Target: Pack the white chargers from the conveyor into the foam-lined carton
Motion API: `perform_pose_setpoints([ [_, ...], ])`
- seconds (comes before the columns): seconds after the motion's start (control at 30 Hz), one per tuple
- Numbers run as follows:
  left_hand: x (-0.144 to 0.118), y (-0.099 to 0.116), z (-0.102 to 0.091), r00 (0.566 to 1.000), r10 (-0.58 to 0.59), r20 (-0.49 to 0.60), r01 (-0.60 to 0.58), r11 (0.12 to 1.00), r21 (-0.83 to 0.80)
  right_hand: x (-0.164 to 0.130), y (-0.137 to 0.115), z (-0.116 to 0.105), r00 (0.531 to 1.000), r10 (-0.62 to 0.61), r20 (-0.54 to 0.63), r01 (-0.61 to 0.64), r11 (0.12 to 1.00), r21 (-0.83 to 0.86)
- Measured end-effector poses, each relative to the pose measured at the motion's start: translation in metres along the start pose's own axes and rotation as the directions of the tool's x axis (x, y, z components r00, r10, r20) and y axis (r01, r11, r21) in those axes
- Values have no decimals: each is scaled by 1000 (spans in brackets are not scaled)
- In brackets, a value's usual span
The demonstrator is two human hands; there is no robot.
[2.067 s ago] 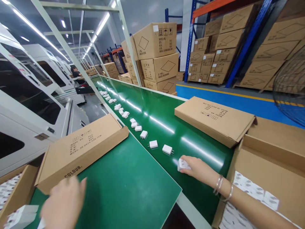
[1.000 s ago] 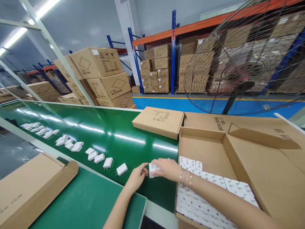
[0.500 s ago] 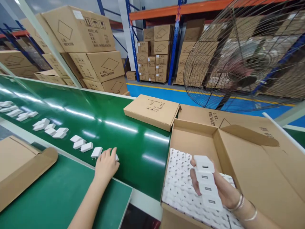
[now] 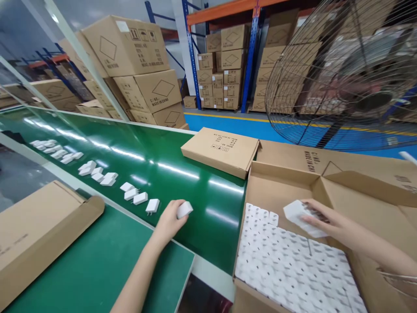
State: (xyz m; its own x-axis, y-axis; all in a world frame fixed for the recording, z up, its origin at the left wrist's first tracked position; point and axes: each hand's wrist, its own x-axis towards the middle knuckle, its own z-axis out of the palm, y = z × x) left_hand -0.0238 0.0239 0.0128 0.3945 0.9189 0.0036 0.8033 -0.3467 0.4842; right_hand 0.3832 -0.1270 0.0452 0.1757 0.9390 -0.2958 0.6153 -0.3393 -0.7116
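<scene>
At frame centre the left hand (image 4: 169, 217) is clamped on one charger (image 4: 184, 209) on the belt (image 4: 137, 143); the right hand (image 4: 325, 221), nearer the carton (image 4: 283, 184), clasps a charger stack (image 4: 301, 216) above packed rows, its long axis running lower right.

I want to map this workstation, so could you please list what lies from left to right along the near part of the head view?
Folded cardboard flap → row of white chargers on the belt → left hand gripping a charger → open carton of packed chargers → right hand holding a stack of chargers.
</scene>
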Motion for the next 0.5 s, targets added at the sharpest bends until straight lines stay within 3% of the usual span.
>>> perform_pose_setpoints([
  [0.1, -14, 45, -9, 973, 229, 9, -226, 966, -127, 18, 7, 4, 992, 46, -116, -82, 941, -328],
  [0.23, -37, 88, -19, 951, 308, 21, -295, 927, -233, 16, -3, 29, 998, -21, 67, 37, 966, -256],
  [0.4, -46, 91, -18, 938, 347, -10, -339, 910, -238, 10, 8, 39, 993, -20, 117, 45, 974, -222],
  [0.5, -33, 72, -14, 972, 234, -25, -235, 968, -93, 15, 6, 35, 986, -133, 100, 157, 945, -287],
])
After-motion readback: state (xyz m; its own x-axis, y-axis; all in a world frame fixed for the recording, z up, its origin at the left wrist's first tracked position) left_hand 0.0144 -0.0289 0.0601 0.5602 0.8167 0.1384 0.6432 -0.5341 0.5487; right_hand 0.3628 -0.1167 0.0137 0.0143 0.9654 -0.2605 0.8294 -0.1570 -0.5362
